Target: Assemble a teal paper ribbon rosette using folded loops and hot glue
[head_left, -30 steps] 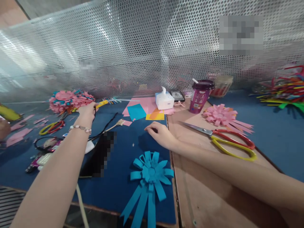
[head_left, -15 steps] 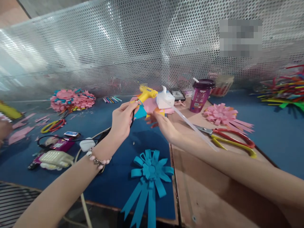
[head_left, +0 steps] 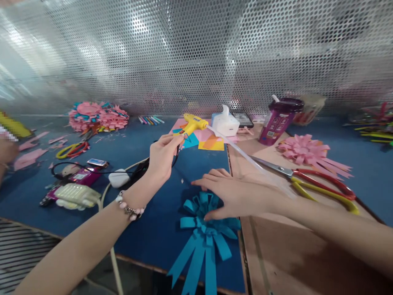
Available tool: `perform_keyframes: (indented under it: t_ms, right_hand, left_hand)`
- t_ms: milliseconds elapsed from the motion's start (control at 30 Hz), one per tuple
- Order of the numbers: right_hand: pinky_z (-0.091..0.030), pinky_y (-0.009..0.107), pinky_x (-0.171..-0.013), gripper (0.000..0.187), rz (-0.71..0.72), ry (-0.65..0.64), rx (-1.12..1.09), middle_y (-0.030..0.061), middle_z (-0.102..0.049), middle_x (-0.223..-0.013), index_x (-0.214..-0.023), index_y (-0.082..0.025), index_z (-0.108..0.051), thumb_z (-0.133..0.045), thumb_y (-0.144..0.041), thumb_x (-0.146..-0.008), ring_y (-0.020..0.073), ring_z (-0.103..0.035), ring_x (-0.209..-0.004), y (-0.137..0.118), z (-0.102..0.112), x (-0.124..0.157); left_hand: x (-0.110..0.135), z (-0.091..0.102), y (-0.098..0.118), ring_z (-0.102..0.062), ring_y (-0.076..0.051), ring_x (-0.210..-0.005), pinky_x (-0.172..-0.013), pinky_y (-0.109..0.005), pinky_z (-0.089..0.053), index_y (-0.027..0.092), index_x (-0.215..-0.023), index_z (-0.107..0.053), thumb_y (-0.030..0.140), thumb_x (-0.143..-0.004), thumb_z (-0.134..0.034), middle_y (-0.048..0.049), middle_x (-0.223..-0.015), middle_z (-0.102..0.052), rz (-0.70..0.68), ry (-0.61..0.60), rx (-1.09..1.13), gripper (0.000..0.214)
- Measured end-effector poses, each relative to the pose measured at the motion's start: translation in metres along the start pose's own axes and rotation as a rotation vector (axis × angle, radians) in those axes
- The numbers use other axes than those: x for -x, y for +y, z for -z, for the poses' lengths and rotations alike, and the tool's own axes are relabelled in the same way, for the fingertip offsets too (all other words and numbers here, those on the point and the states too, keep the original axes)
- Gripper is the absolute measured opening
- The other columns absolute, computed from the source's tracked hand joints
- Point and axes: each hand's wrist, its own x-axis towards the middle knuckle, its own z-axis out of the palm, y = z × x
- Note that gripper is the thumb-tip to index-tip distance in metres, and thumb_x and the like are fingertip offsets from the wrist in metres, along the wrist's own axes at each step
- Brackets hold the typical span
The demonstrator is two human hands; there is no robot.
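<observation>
My left hand [head_left: 164, 157] grips the handle end of a yellow glue gun [head_left: 194, 123]. A long clear glue stick [head_left: 245, 155] runs out of the gun's back end toward my right arm. My right hand [head_left: 227, 192], palm down with fingers spread, is over a blue paper rosette [head_left: 201, 229] with looped petals and hanging tails. It covers the rosette's upper right part; whether it touches the paper I cannot tell. Beyond the hands lie coloured paper sheets [head_left: 211, 143] in pink, orange, yellow and blue.
Red-and-yellow-handled scissors [head_left: 322, 186], a pink paper rosette [head_left: 307, 151] and a purple cup [head_left: 279, 121] stand or lie at right. A tissue pack [head_left: 226, 123] is at the back. Left are a power strip [head_left: 76, 196], smaller scissors [head_left: 72, 150] and another person's hand [head_left: 6, 151].
My right hand has come back from the paper sheets to above the blue rosette, its fingers spreading. My left hand still holds the glue gun. The view has shifted slightly.
</observation>
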Motion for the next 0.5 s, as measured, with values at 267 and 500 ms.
perform_keyframes:
  t_ms: [267, 500]
  right_hand:
    - [-0.045, 0.041, -0.076, 0.084, -0.104, 0.083, 0.21, 0.0131, -0.068, -0.096, -0.147, -0.027, -0.038, -0.059, -0.068, -0.076, 0.0318, -0.061, -0.089, -0.003, 0.003, 0.041]
    - [-0.043, 0.035, -0.048, 0.06, -0.303, 0.102, 0.227, 0.0054, -0.07, -0.068, -0.134, -0.028, -0.055, -0.054, -0.061, -0.083, 0.023, -0.061, -0.051, -0.006, 0.003, 0.04]
  left_hand:
    - [0.014, -0.006, -0.003, -0.064, -0.016, -0.08, -0.067, -0.026, -0.052, 0.016, -0.068, -0.072, 0.026, -0.07, -0.074, -0.0027, -0.078, -0.066, 0.119, -0.069, 0.093, 0.01]
    - [0.021, -0.006, 0.008, -0.065, -0.018, -0.084, -0.069, -0.025, -0.053, 0.014, -0.064, -0.071, 0.019, -0.072, -0.072, -0.0022, -0.074, -0.065, 0.085, -0.067, 0.136, 0.01]
